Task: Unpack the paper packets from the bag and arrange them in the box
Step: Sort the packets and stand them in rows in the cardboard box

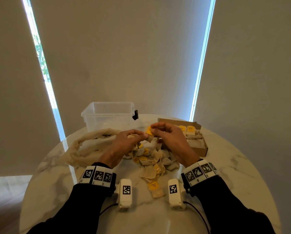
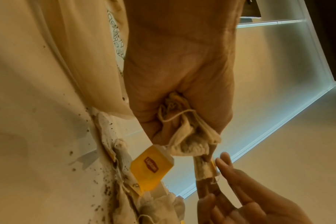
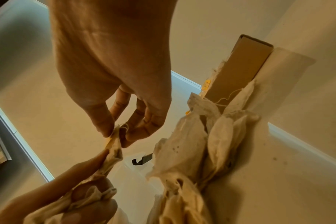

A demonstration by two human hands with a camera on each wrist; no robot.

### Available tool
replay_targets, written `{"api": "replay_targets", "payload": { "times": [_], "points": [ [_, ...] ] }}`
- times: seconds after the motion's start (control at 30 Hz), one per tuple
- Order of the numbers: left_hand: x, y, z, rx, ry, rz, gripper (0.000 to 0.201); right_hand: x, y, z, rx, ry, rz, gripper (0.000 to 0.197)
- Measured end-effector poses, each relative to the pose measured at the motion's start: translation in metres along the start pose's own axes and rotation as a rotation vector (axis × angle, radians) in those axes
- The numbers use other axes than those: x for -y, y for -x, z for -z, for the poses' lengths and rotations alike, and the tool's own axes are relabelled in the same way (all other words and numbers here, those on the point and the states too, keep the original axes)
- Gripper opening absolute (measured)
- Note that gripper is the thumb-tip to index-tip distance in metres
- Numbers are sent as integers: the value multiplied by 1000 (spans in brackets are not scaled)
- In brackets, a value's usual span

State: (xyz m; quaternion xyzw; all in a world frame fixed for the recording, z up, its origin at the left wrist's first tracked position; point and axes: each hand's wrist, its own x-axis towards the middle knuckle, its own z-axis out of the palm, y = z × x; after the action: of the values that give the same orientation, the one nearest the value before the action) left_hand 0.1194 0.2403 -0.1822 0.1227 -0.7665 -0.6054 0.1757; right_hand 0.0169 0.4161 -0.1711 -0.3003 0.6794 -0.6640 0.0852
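Left hand [image 1: 126, 139]: a crumpled bunch of paper packets [image 2: 188, 133] is held in a closed grip, with strings and a yellow tag [image 2: 151, 166] hanging out below the fist.
Right hand [image 1: 166, 132]: a single packet [image 3: 114, 149] is pinched narrowly between thumb and fingertips [image 3: 104, 128]; its other end is caught in the left grip, so it is stretched between the two hands.
Height of grips: both are raised above the counter [image 1: 234, 174], close together, almost touching.
Loose packets [image 1: 154, 162]: a heap of them is spread on the counter directly beneath and nearer the person than the two grips; dark specks are scattered around it.
Box [image 1: 199, 150]: a brown cardboard box is seen just to the right of the right grip, open, with packets and yellow tags already inside.
Bag [image 1: 89, 146]: a pale, limp bag is laid on the counter to the left of the left grip, its mouth open.
Clear tub [image 1: 107, 114]: a transparent plastic container is set beyond the grips, at the far edge of the counter; whether anything is in it cannot be told.
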Motion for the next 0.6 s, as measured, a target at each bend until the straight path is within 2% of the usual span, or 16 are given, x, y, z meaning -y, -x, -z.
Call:
{"api": "replay_targets", "payload": {
  "times": [0.13,0.23,0.33,0.43,0.5,0.6],
  "points": [
    [1,-1,1,17,-36,9,26,1,1,-1,122,111,-36,16],
    [4,-2,2,30,-11,19,24,1,-2,13,51,161,-25,15],
    [5,-4,3,13,36,21,26,4,-16,53,-90,211,-20,19],
    [8,-7,3,9,23,38,26,3,-36,117,-229,313,-39,28],
    [9,-8,2,8,16,52,26,-4,-49,156,-248,439,-82,30],
    [10,-9,3,0,10,49,25,-16,-60,188,-190,565,-179,29]
  ]
}}
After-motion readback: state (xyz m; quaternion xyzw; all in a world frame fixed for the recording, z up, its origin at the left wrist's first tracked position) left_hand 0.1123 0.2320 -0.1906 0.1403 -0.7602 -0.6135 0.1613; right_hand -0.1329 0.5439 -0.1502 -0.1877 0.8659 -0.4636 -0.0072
